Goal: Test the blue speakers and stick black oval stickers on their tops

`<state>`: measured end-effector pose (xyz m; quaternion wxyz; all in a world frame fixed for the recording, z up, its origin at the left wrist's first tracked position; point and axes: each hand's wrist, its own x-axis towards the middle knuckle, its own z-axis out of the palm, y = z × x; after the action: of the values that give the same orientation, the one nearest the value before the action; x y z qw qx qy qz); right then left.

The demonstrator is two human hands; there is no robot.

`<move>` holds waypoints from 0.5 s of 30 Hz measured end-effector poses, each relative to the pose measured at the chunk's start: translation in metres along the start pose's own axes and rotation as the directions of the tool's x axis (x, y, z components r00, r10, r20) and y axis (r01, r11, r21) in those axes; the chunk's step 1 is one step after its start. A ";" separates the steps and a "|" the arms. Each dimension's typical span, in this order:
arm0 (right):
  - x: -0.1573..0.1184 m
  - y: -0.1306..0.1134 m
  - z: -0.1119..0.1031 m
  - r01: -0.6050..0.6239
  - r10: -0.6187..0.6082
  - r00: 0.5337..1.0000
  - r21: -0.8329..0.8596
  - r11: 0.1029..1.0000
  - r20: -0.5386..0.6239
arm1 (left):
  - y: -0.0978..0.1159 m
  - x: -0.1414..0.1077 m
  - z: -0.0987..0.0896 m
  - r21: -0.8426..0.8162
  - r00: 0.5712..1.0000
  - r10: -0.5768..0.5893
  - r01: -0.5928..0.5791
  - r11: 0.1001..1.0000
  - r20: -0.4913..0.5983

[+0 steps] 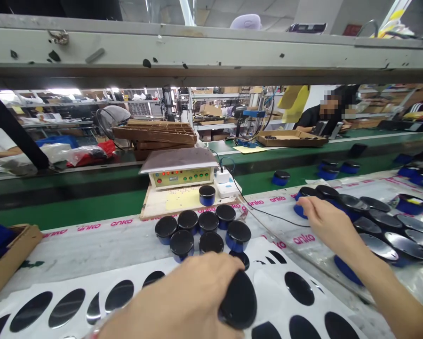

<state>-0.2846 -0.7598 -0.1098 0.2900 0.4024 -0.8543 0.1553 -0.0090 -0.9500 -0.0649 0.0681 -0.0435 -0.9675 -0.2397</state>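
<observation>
My left hand (176,301) is in the lower middle, its fingers wrapped round a round part with a glossy black top (238,301), tilted toward the camera. My right hand (324,219) reaches to the right, fingers closed on the edge of a blue round part with a black top (299,209), at the left end of a large group of similar parts (384,219). Several more black-topped blue parts (188,221) stand beyond my left hand. Under and around that hand lie white sheets (264,282) with black oval stickers (299,288).
A control box (183,176) with lit buttons sits on a board, beside a white plug adapter (228,183). Its cable crosses the table. A cardboard box (17,263) of blue parts stands left. Behind runs a green conveyor (101,200); a person (324,113) sits beyond. A beam (197,52) spans overhead.
</observation>
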 end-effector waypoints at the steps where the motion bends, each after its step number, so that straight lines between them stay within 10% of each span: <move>1: 0.001 0.008 0.007 0.000 0.001 1.000 -0.057 0.998 0.011 | 0.002 0.007 0.016 0.018 0.999 0.039 -0.040 0.999 0.037; 5: 0.000 0.005 0.018 -0.012 0.005 0.999 -0.165 0.986 -0.046 | -0.011 0.035 0.065 0.141 0.989 0.128 -0.117 0.983 -0.076; 10: 0.002 -0.044 0.006 0.148 -0.148 0.989 -0.001 0.989 -0.011 | -0.038 0.014 0.048 0.128 0.962 -0.035 0.072 0.989 -0.269; 15: 0.012 -0.112 -0.002 0.439 -0.485 0.872 0.323 0.838 0.073 | -0.072 -0.049 0.024 -0.105 0.690 -0.617 0.630 0.770 -0.378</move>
<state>-0.2029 -0.8367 -0.0970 0.1892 0.6463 -0.7181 0.1757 0.0288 -1.0046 -0.1260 0.1752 0.3370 -0.8944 -0.2360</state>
